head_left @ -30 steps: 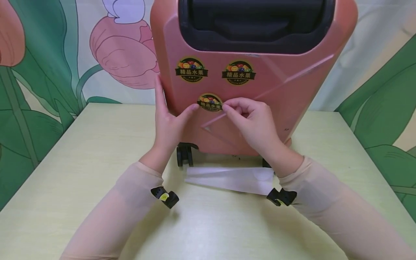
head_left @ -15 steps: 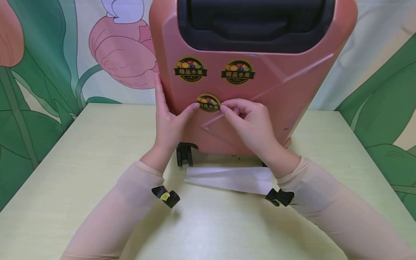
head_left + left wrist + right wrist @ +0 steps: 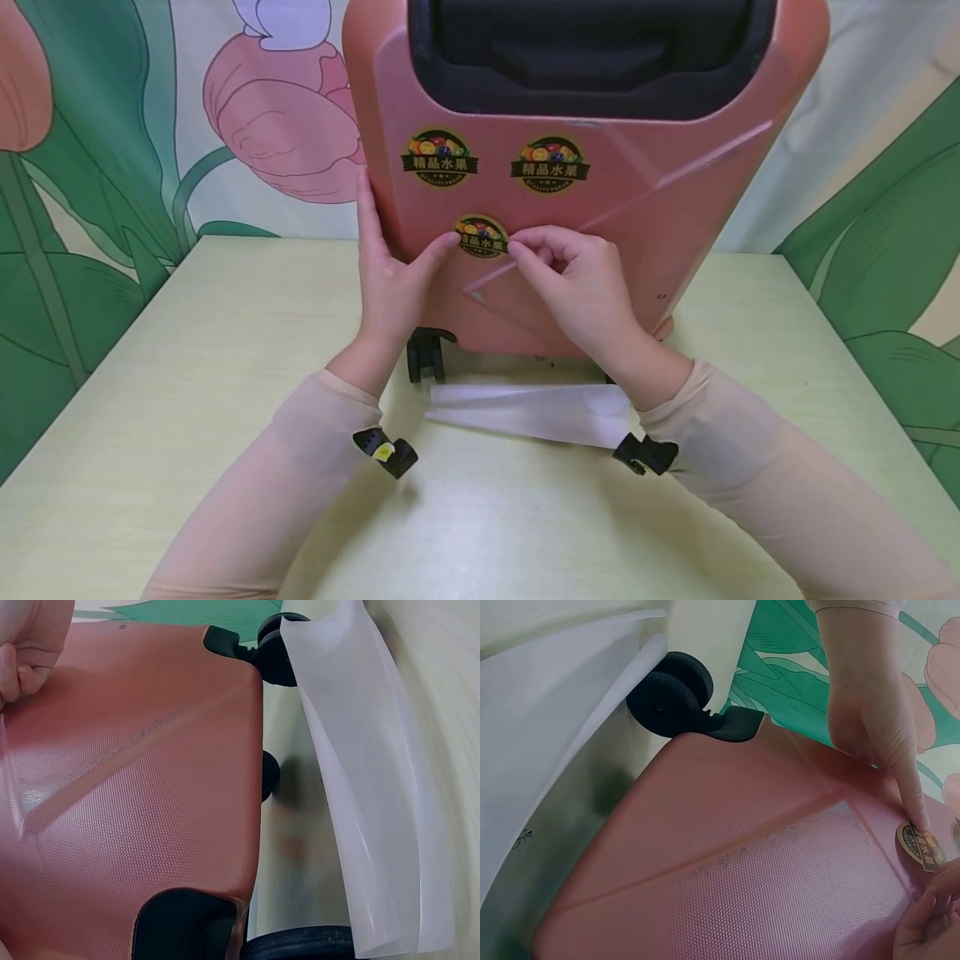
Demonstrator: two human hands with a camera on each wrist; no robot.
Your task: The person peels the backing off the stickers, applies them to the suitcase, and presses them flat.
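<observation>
A round black fruit sticker (image 3: 482,237) with gold lettering is on the front of a pink suitcase (image 3: 637,225). The thumb of my left hand (image 3: 390,287) presses its left end, while the fingers stretch straight along the suitcase's left side. Thumb and forefinger of my right hand (image 3: 588,287) pinch the right end. In the right wrist view the sticker (image 3: 909,841) appears at an angle to the surface, its edge lifted. Two matching stickers, one at the left (image 3: 439,158) and one at the right (image 3: 550,165), lie flat above it. The left wrist view shows only part of my right hand (image 3: 34,652).
A whitish translucent sheet (image 3: 528,412) lies curled on the table (image 3: 480,517) before the suitcase. Black wheels (image 3: 426,357) support the suitcase, and a black handle recess (image 3: 592,96) is at its top. A printed floral curtain (image 3: 285,125) hangs behind.
My left thumb has slid slightly right and covers more of the sticker's left end. My right hand has shifted a little left, still pinching the other end. The suitcase is nearly unmoved.
</observation>
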